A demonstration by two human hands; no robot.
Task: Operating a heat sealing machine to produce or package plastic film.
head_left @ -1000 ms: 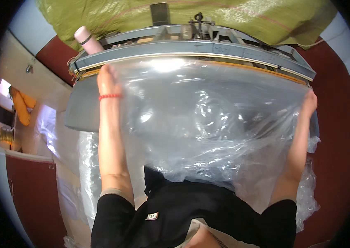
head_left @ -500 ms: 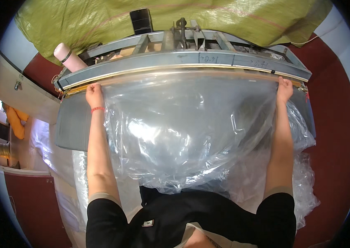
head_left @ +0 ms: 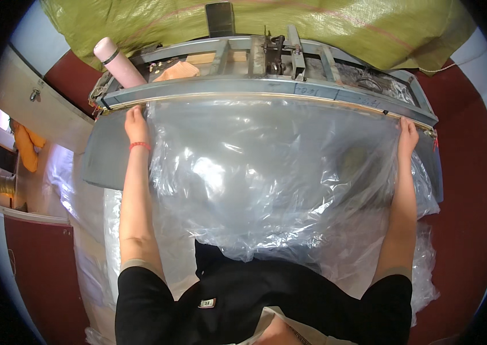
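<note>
A wide sheet of clear, wrinkled plastic film point(head_left: 266, 164) stretches between my hands, with its far edge at a long grey metal bar point(head_left: 209, 87). My left hand point(head_left: 136, 123), a red band at its wrist, pinches the film's far left corner close against the bar. At the far right corner, my right hand point(head_left: 408, 137) is also closed on the film, just under the bar's right end. Toward my black shirt the near part of the film hangs in loose folds. Under it lies a dark grey surface point(head_left: 102, 152), seen at the left.
The bar belongs to a metal frame with a dark mechanism point(head_left: 278, 54) at its middle. A pink bottle point(head_left: 121, 66) leans at the frame's left. Behind hangs a yellow-green tarp point(head_left: 358, 26). More crumpled film point(head_left: 424, 264) lies at the right, beside a dark red floor point(head_left: 462, 172).
The bar now sits lower, and the gap with the orange strip beneath it has closed. My hands keep their grip, slightly farther apart. The whole view has shifted a little.
</note>
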